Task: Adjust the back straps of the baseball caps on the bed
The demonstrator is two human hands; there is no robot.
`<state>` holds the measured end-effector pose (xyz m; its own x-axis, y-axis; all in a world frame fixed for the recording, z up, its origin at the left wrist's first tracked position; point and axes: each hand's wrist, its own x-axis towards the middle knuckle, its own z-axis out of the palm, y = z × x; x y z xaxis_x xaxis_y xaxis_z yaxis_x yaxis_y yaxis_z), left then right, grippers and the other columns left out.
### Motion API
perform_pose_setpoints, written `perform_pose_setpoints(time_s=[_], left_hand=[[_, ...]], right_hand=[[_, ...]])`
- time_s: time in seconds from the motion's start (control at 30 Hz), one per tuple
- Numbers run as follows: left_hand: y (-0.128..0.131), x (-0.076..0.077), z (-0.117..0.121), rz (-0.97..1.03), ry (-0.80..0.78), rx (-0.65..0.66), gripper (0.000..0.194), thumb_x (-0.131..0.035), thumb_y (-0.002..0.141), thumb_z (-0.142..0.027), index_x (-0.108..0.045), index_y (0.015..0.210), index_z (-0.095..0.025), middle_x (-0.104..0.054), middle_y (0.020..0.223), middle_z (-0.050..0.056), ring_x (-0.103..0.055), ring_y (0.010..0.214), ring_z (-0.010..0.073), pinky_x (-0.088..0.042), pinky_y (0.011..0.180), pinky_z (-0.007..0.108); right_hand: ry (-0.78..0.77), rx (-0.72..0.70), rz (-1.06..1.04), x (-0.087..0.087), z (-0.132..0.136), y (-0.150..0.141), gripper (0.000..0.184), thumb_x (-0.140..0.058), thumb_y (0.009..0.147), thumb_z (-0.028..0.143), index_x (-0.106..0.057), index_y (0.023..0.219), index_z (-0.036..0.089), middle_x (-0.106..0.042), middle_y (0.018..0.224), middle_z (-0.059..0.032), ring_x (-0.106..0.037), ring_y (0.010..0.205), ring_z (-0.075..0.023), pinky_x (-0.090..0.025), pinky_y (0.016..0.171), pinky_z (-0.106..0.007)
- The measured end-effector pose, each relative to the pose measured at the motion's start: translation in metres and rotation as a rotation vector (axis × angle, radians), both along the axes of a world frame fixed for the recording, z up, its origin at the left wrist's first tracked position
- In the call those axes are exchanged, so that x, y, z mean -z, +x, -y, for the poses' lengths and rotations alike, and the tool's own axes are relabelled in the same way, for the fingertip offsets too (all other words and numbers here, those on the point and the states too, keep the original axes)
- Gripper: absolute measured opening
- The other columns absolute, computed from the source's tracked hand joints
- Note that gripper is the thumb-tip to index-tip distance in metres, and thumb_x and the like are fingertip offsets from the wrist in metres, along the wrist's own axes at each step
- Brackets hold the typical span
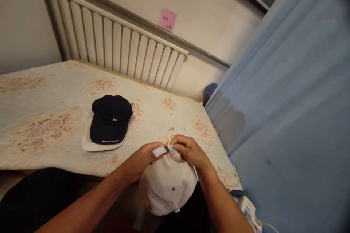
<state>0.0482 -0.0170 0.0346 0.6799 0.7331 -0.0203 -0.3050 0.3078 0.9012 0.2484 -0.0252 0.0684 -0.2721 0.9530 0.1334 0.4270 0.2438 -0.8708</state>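
Note:
A white baseball cap (166,185) hangs between my two hands over the near edge of the bed, its crown toward me. My left hand (144,158) pinches the cap's back strap (160,151) near its loose end, beside a small dark buckle (166,148). On the other side of the strap, my right hand (190,151) has its fingers closed on the strap where it meets the cap's rear opening. Further left on the bed, a dark navy cap (112,118) rests on top of another cap, whose white brim (102,146) sticks out below.
The bed has a pale flowered cover (68,98). Behind it stand a white radiator (117,43) and a wall with a pink note (167,19). A blue curtain (287,98) hangs along the right. A white device (247,207) with a cable sits at lower right.

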Motion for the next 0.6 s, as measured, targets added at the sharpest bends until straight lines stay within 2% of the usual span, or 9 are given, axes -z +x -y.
perform_pose_setpoints(time_s=[0.1, 0.17, 0.2, 0.33, 0.4, 0.47, 0.6], left_hand=[[-0.003, 0.001, -0.001, 0.087, -0.159, 0.016, 0.021, -0.068, 0.076, -0.036, -0.064, 0.084, -0.017, -0.060, 0.066, -0.001, -0.050, 0.053, 0.0090, -0.037, 0.052, 0.020], [-0.004, 0.000, -0.002, 0.102, -0.174, -0.012, 0.021, -0.070, 0.074, -0.035, -0.064, 0.082, -0.016, -0.059, 0.065, -0.001, -0.049, 0.051, 0.0081, -0.036, 0.049, 0.019], [-0.005, -0.001, -0.003, 0.107, -0.179, -0.022, 0.021, -0.071, 0.073, -0.034, -0.064, 0.080, -0.015, -0.059, 0.064, -0.001, -0.048, 0.050, 0.0077, -0.036, 0.049, 0.019], [-0.006, -0.001, -0.006, 0.149, -0.219, -0.080, 0.020, -0.071, 0.073, -0.031, -0.062, 0.079, -0.015, -0.059, 0.066, -0.001, -0.051, 0.055, 0.0082, -0.040, 0.052, 0.019], [-0.005, 0.000, -0.009, 0.190, -0.246, -0.131, 0.019, -0.072, 0.072, -0.029, -0.061, 0.079, -0.015, -0.058, 0.067, -0.002, -0.052, 0.056, 0.0082, -0.041, 0.054, 0.019], [-0.004, 0.002, -0.013, 0.233, -0.283, -0.175, 0.018, -0.072, 0.071, -0.025, -0.060, 0.080, -0.016, -0.057, 0.066, -0.003, -0.052, 0.055, 0.0076, -0.041, 0.053, 0.018], [-0.002, 0.005, -0.021, 0.295, -0.363, -0.219, 0.018, -0.072, 0.069, -0.019, -0.061, 0.082, -0.016, -0.059, 0.067, -0.003, -0.054, 0.056, 0.0078, -0.044, 0.055, 0.019]], right_hand=[[-0.145, 0.180, -0.269, 0.035, -0.014, 0.015, 0.007, -0.064, 0.072, 0.022, -0.062, 0.070, 0.017, -0.057, 0.062, 0.0045, -0.048, 0.057, -0.0095, -0.037, 0.057, -0.021], [-0.239, 0.297, -0.567, 0.061, -0.019, 0.022, 0.012, -0.068, 0.068, 0.026, -0.061, 0.069, 0.016, -0.059, 0.061, 0.0027, -0.049, 0.054, -0.0103, -0.039, 0.055, -0.022], [-0.250, 0.314, -0.620, 0.073, -0.019, 0.024, 0.016, -0.069, 0.068, 0.029, -0.061, 0.068, 0.016, -0.060, 0.060, 0.0022, -0.051, 0.053, -0.0109, -0.041, 0.056, -0.023], [-0.244, 0.343, -0.763, 0.112, 0.003, 0.015, 0.029, -0.066, 0.070, 0.043, -0.064, 0.086, 0.019, -0.064, 0.067, 0.0000, -0.060, 0.065, -0.0154, -0.048, 0.068, -0.029], [-0.331, 0.313, -0.886, 0.128, 0.019, 0.002, 0.037, -0.070, 0.067, 0.040, -0.066, 0.097, 0.018, -0.070, 0.080, -0.0052, -0.066, 0.077, -0.0208, -0.050, 0.077, -0.035], [-0.420, 0.286, -0.882, 0.142, 0.033, -0.014, 0.041, -0.073, 0.065, 0.034, -0.067, 0.103, 0.017, -0.072, 0.089, -0.0087, -0.067, 0.089, -0.0262, -0.050, 0.081, -0.040], [-0.419, 0.293, -0.860, 0.170, 0.047, -0.046, 0.046, -0.074, 0.067, 0.036, -0.067, 0.109, 0.020, -0.072, 0.101, -0.0102, -0.063, 0.103, -0.0294, -0.048, 0.088, -0.045]])
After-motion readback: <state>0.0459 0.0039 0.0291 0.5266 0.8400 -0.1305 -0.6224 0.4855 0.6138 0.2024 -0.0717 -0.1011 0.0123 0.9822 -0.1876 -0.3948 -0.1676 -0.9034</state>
